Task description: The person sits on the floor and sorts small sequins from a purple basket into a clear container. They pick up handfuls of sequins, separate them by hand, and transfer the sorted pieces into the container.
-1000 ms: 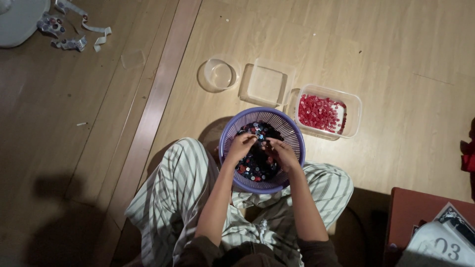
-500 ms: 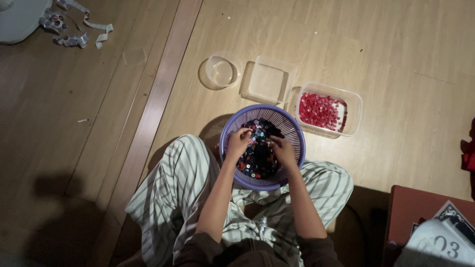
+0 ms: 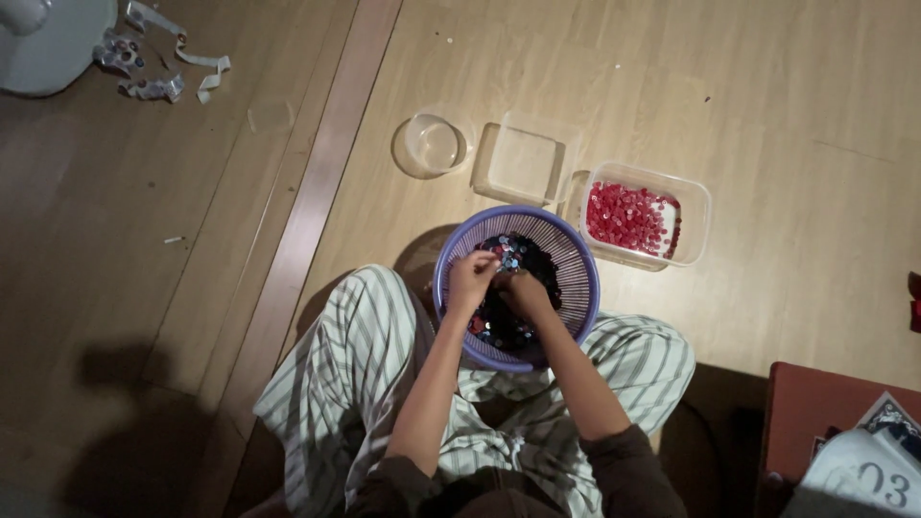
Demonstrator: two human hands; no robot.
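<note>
both the left hand (image 3: 472,280) and right hand (image 3: 523,288) pinch at small mixed beads (image 3: 513,288) in the purple basket (image 3: 566,251) on the lap, close for easy picking, red beads tub (image 3: 693,206) nearby.

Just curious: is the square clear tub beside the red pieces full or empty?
Empty: through the square clear tub only bare floor shows, no pieces inside.
</note>
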